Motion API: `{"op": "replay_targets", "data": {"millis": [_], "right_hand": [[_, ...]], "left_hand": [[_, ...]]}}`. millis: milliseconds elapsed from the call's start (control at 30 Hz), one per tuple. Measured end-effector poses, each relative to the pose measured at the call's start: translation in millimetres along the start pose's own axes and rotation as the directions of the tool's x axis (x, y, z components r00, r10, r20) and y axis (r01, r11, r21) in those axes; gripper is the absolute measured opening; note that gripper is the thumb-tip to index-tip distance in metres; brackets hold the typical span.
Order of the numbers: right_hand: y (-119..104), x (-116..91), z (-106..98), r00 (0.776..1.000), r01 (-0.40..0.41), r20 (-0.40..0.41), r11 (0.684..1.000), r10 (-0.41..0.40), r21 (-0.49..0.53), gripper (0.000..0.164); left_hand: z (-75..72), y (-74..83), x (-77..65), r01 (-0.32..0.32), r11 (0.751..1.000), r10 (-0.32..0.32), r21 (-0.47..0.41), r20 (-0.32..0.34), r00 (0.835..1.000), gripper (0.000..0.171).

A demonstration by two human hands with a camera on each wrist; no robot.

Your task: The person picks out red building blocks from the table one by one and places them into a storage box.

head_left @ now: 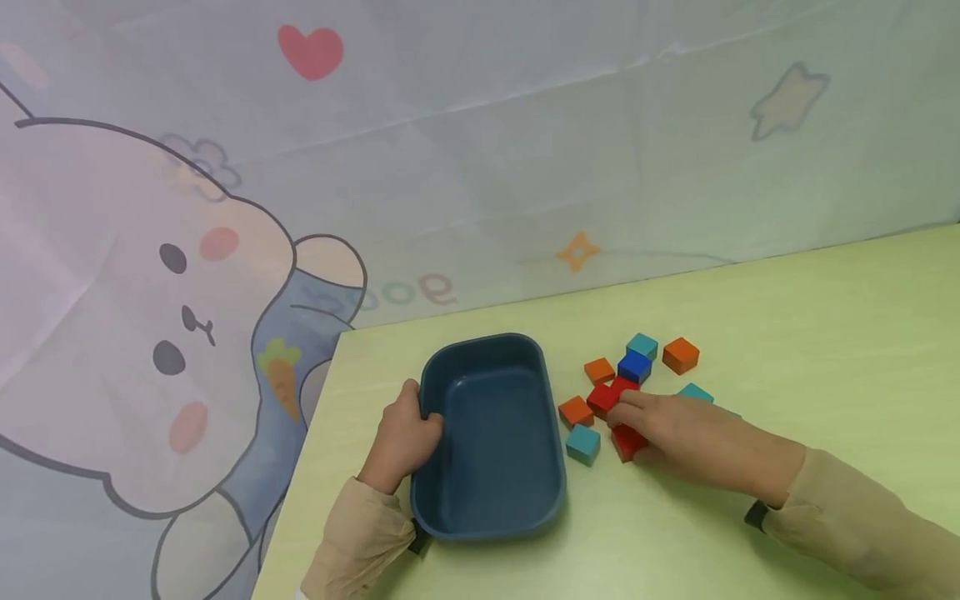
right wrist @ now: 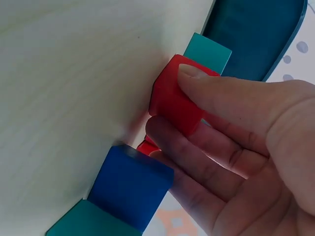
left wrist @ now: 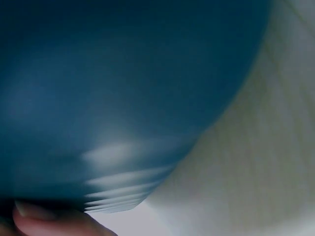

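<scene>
My left hand point(head_left: 401, 437) grips the left rim of a dark blue rectangular tub point(head_left: 491, 454), thumb over the inside edge. In the left wrist view, the tub's blurred blue wall point(left wrist: 123, 98) fills much of the picture, a fingertip below it. To the tub's right, my right hand point(head_left: 693, 437) pinches a red block point(right wrist: 167, 98) between thumb and fingers, low over the table. Two more red blocks point(head_left: 602, 398) lie at its fingertips, partly covered. Nearby are a blue block point(head_left: 635, 367), a teal block point(head_left: 583, 444) and an orange block point(head_left: 576, 412).
Further orange blocks point(head_left: 681, 355) and teal blocks point(head_left: 642, 344) lie scattered behind the right hand; one teal block point(head_left: 696, 392) is partly hidden by it. The pale yellow-green table point(head_left: 825, 350) ends at a cartoon-printed cloth point(head_left: 480, 167) at the back and left.
</scene>
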State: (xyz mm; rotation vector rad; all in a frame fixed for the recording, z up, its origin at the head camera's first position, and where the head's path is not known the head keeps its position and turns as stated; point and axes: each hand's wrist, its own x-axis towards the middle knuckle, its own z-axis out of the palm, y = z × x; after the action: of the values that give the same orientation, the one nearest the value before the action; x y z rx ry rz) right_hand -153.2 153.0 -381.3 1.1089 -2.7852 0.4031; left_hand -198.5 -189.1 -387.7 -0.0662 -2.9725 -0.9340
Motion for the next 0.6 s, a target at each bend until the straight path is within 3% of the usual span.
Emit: {"op": "replay_targets", "data": {"millis": [333,467,600], "right_hand": [[1,4,-6,0.999,0.015,-0.037,1.0,-0.015,-0.007,0.034],[-2,7,-14,0.982,0.012,-0.188,1.0,-0.012,-0.001,0.037],[-8,14,-23,0.932,0.076,-0.356,0.997,-0.061,0.028,0.04]], "left_hand": [[6.3,2.4,-0.5,0.001,0.999,0.001,0.046,-0.039,0.999,0.032],[6.9,3.8,0.5,-0.013,0.999,0.016,0.053,-0.048,0.999,0.033],[6.0,2.8,1.4,-0.012,0.998,0.015,0.06,-0.057,0.998,0.034]]}}
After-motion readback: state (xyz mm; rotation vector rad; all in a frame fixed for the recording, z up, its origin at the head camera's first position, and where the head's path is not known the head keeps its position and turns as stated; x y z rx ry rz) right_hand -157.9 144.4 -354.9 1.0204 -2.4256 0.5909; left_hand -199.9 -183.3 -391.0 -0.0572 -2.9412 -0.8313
